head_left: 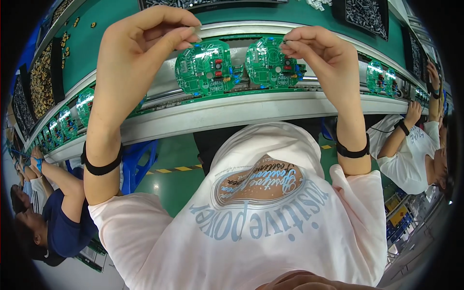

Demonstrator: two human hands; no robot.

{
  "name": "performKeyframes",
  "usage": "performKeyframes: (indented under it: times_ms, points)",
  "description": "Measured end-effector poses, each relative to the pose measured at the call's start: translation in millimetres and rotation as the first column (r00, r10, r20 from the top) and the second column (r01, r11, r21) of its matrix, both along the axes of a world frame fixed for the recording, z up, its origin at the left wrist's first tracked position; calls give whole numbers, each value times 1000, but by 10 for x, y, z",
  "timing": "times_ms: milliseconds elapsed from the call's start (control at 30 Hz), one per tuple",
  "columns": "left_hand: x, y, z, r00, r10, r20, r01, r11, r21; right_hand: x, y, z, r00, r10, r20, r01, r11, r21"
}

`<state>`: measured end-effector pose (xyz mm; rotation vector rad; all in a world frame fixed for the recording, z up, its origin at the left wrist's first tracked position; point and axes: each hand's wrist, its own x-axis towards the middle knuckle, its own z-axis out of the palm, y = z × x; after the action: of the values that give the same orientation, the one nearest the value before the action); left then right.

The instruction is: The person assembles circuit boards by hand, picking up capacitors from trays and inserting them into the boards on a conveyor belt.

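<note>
Two green circuit boards lie side by side on the rail line in front of me, a left board (200,72) and a right board (263,65). Both carry red, blue and dark small parts. Over the upper left edge of the left board, my left hand (145,50) pinches thumb and fingers together; whatever is between them is too small to make out. My right hand (324,58) is at the upper right of the right board, its thumb and forefinger closed in a pinch. A tiny dark speck shows at those fingertips, its kind unclear.
A pale rail (232,108) runs along the near side of the line. More boards (379,77) sit on it to both sides. Beyond lie black trays of small components (367,17) and scattered yellow-brown parts (65,43). Co-workers sit at left (63,208) and right (411,159).
</note>
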<state>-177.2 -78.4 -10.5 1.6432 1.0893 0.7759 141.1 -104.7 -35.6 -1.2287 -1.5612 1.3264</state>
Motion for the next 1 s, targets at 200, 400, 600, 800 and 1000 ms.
performKeyframes:
  times_ms: [200, 400, 600, 800, 1000]
  points:
    - [-55, -64, -30, 1000, -9, -30, 8, 1000, -20, 3, -9, -183, 991, -56, 122, 43, 994, 103]
    - [1, -103, -86, 1000, -24, 16, 25, 999, -38, 61, -4, -187, 947, -46, 317, -19, 980, 197]
    - [-38, -75, -105, 996, -78, 32, 82, 986, -144, 18, 4, -178, 911, -65, 408, -87, 935, 344]
    - [-104, -26, -95, 996, 8, 90, 25, 934, -355, 31, 21, -178, 893, -75, 444, -101, 928, 359]
    - [-120, 21, -87, 865, 276, 419, 34, 800, -599, 51, 40, -106, 822, -42, 568, -266, 853, 448]
